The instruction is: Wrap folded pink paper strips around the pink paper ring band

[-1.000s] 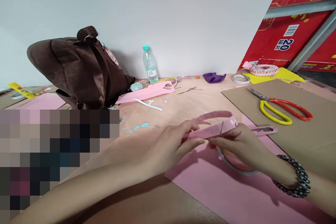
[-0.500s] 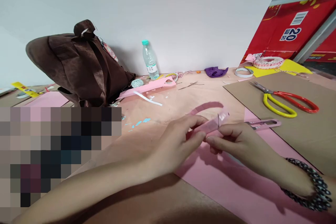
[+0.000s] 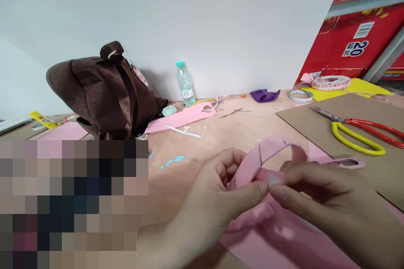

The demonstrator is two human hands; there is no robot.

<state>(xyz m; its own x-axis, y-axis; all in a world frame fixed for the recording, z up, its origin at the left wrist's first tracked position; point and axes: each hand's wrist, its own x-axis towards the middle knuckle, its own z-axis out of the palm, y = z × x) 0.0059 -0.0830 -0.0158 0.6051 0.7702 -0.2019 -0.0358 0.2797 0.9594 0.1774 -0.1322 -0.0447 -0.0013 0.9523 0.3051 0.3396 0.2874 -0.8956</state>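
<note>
A pink paper ring is held up in front of me, with dark slits along its band. My left hand grips the ring's left side, thumb pressed against the band. Between the fingertips of my right hand is the end of the pink strip, where a small whitish patch shows. The two thumbs nearly meet there. Beneath both hands lies a large pink sheet. Pink-handled snips rest just beyond my right hand.
Red-and-yellow-handled scissors lie on a brown board at right. Along the wall are a brown bag, a water bottle, purple cloth and a tape roll. A pink strip lies near the bag.
Both hands and the ring are nearer the camera. The ring has turned, so its band arches upward and the whitish patch sits between the thumbs. The view has shifted slightly.
</note>
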